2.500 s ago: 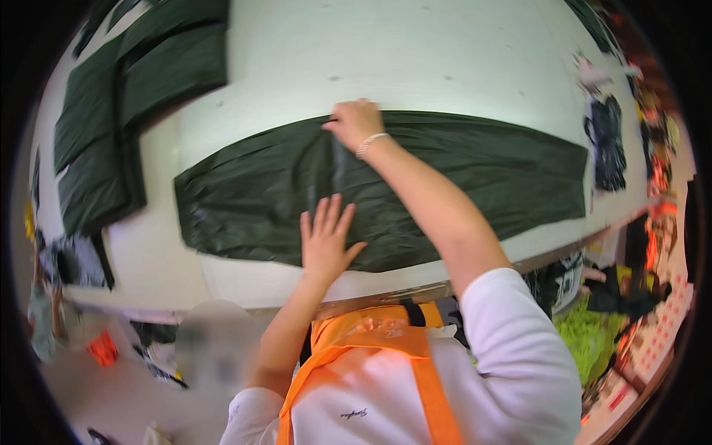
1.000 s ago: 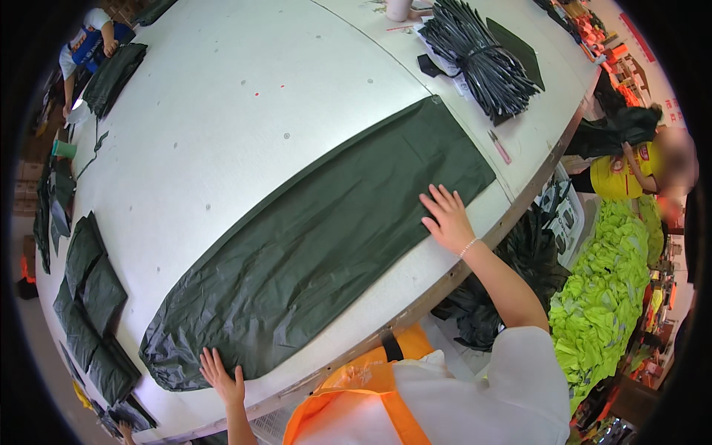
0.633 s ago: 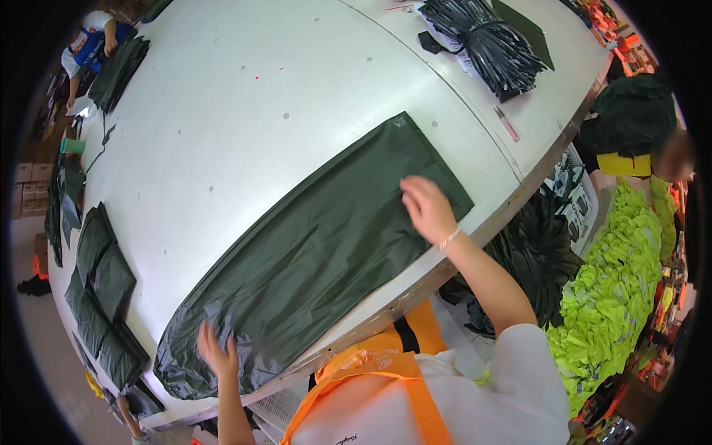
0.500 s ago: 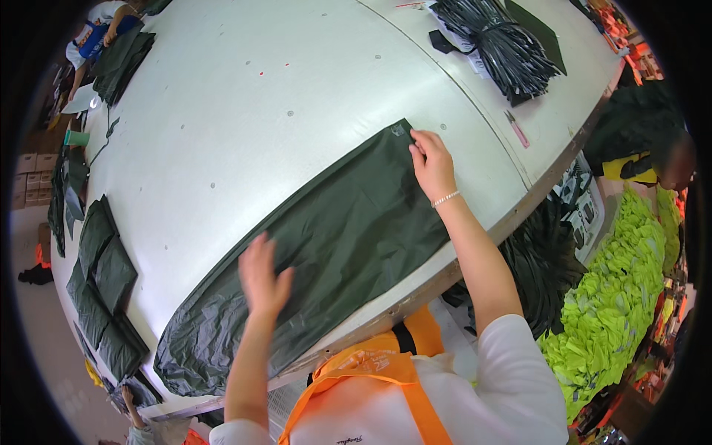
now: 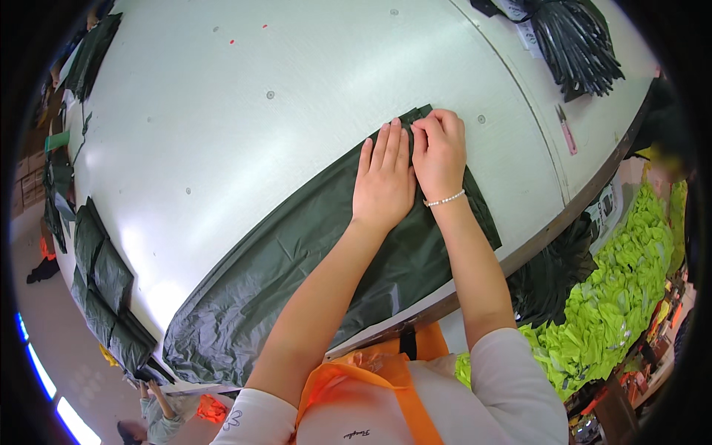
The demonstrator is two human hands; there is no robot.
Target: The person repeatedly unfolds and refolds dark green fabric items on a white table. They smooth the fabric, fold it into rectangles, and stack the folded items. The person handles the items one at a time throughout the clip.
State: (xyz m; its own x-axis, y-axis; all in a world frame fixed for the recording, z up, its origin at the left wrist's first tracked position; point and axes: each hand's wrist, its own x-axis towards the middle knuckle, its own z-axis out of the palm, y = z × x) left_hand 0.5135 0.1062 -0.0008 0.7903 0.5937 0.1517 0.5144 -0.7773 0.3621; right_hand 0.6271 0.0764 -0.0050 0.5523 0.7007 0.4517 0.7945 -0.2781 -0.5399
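Note:
A long piece of thin dark green fabric (image 5: 297,259) lies on the white table, smooth along its far edge and wrinkled at its left end. On its far right part my left hand (image 5: 383,178) rests palm down, fingers stretched out. Right beside it my right hand (image 5: 441,152), with a beaded bracelet at the wrist, has thumb and fingers pinched together on the fabric's far corner. A small fold of the fabric shows between the two hands at that corner. The fabric's near side reaches the table's front edge.
A tied bundle of black strips (image 5: 575,44) and a pink-handled cutting tool (image 5: 567,133) lie at the far right of the table (image 5: 222,133). Folded dark green pieces (image 5: 104,274) sit at the left edge. Yellow-green garments (image 5: 615,274) heap beyond the right edge; a person (image 5: 159,415) is at lower left.
My left hand has moved right and away from me, from the fabric's middle to beside my right hand. The corner now shows a small fold. The whole view has shifted somewhat.

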